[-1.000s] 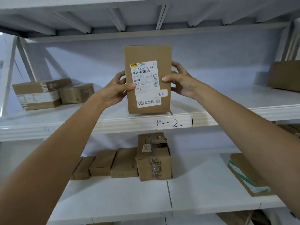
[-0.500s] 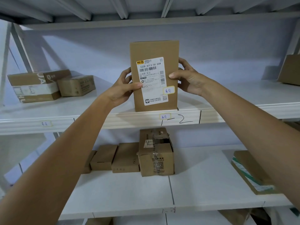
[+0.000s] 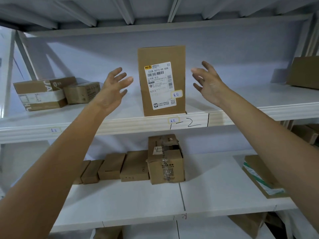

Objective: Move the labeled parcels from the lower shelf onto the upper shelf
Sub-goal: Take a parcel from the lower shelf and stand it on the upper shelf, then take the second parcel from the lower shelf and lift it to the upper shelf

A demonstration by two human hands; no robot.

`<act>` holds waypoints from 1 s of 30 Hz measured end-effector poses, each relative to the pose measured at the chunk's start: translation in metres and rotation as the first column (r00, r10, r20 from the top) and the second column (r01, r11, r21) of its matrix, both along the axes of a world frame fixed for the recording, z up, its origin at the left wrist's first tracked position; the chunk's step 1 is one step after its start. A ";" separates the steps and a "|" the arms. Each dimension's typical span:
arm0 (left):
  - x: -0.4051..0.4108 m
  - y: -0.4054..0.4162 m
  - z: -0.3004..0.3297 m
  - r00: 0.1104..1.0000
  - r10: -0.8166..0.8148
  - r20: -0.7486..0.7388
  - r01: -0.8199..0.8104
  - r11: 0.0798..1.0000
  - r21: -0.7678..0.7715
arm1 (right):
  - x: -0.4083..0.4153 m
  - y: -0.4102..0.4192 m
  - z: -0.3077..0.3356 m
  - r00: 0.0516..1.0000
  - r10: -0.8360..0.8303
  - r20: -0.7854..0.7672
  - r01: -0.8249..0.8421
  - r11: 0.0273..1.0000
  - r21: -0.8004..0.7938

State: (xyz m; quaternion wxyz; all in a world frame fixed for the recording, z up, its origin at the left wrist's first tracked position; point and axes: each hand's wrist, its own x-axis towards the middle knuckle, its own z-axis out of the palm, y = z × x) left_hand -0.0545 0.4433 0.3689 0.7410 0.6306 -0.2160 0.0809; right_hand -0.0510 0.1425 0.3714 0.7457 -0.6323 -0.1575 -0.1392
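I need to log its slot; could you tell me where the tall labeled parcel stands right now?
The tall labeled parcel stands upright at the front edge of the upper shelf, mid-view, between the open left hand and right hand.

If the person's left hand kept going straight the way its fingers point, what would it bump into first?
Probably nothing near: the left hand, open, points up and into the upper shelf, passing left of the upright labeled parcel. It would likely reach the back wall first, though depth is unclear.
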 end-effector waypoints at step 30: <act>-0.073 -0.259 -0.237 0.817 -0.360 -0.450 0.500 0.831 0.243 | -0.185 -0.196 -0.235 0.823 -0.353 -0.445 0.394 0.919 0.000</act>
